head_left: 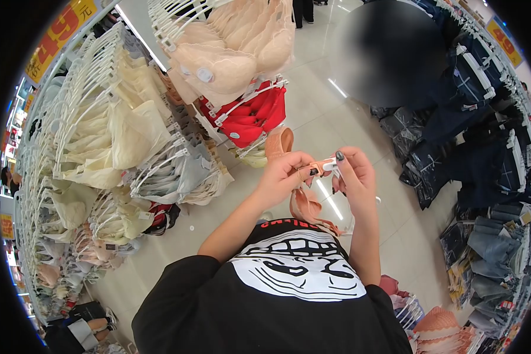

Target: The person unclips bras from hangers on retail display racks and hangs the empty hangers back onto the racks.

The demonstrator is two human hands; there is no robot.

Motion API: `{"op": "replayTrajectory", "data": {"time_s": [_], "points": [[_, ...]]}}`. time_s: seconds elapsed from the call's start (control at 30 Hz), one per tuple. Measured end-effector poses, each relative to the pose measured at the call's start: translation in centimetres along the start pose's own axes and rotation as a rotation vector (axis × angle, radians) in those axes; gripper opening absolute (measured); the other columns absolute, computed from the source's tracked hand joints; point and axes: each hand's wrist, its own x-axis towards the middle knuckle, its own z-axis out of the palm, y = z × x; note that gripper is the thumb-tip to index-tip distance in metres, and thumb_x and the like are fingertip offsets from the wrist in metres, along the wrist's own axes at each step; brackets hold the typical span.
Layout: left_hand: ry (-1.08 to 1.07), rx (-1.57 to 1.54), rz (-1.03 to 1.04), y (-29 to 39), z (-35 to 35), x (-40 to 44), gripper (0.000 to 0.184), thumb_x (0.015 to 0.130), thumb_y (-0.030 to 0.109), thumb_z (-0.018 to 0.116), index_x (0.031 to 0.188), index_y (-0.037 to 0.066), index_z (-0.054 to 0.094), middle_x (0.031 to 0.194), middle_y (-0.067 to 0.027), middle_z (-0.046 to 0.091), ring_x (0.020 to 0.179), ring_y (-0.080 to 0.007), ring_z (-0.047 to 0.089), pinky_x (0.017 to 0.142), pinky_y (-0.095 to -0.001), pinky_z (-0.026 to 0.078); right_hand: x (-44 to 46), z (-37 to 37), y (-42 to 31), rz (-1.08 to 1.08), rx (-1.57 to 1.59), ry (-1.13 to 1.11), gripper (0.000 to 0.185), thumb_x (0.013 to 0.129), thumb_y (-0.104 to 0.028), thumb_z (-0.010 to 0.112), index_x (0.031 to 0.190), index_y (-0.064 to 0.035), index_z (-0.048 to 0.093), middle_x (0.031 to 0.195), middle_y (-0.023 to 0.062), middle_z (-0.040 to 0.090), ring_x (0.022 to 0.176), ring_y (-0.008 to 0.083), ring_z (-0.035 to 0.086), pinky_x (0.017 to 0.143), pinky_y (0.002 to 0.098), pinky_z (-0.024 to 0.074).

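In front of my chest I hold a salmon-orange bra, one part hanging below my hands and another part showing above my left hand. My left hand is closed, its thumb and fingers pinching the bra's band or strap. Close beside it, my right hand pinches a small white plastic piece, which looks like a hanger clip, where the orange fabric meets it. The rest of that white piece is hidden behind my right fingers.
Racks of cream bras stand at left. Beige bras and red garments hang ahead. Dark jeans line the right, near a blurred person. Pink bras are at lower right. The tiled floor is glossy.
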Motion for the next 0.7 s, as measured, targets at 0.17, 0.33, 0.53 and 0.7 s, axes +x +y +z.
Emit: {"op": "replayTrajectory", "data": {"time_s": [0.17, 0.33, 0.53, 0.7], "points": [[-0.017, 0.168, 0.012, -0.1, -0.2, 0.2, 0.010, 0.087, 0.008, 0.049, 0.090, 0.000, 0.051, 0.073, -0.0002, 0.051, 0.065, -0.0051, 0.047, 0.058, -0.0186, 0.039, 0.0, -0.8, 0.5, 0.018, -0.040, 0.005, 0.016, 0.086, -0.019, 0.053, 0.084, -0.0035, 0.049, 0.072, 0.0029, 0.056, 0.052, 0.0056, 0.050, 0.040, 0.0171, 0.0299], [-0.025, 0.213, 0.022, -0.3, -0.1, 0.3, 0.009, 0.086, 0.006, 0.049, 0.091, 0.000, 0.051, 0.073, -0.0001, 0.052, 0.064, -0.0052, 0.048, 0.058, -0.0187, 0.040, 0.1, -0.8, 0.9, 0.008, -0.025, 0.046, 0.017, 0.086, -0.018, 0.054, 0.080, -0.0028, 0.050, 0.069, 0.0034, 0.057, 0.051, 0.0064, 0.050, 0.041, 0.0178, 0.0316], [-0.040, 0.202, 0.028, -0.7, -0.1, 0.2, 0.009, 0.085, 0.006, 0.049, 0.091, -0.001, 0.052, 0.074, -0.0005, 0.053, 0.065, -0.0053, 0.049, 0.058, -0.0185, 0.041, 0.2, -0.6, 1.3, -0.026, -0.054, 0.068, 0.015, 0.085, -0.014, 0.055, 0.079, -0.0014, 0.051, 0.071, 0.0053, 0.059, 0.054, 0.0076, 0.050, 0.046, 0.0200, 0.0396], [0.052, 0.229, 0.070, -0.7, 0.4, 0.5, 0.007, 0.080, 0.007, 0.055, 0.082, 0.000, 0.056, 0.062, -0.0022, 0.053, 0.056, -0.0083, 0.051, 0.052, -0.0215, 0.039, -0.1, -0.8, 1.4, -0.028, -0.052, 0.082, 0.014, 0.085, -0.013, 0.055, 0.080, -0.0004, 0.051, 0.073, 0.0063, 0.059, 0.055, 0.0075, 0.050, 0.048, 0.0206, 0.0415]]}}
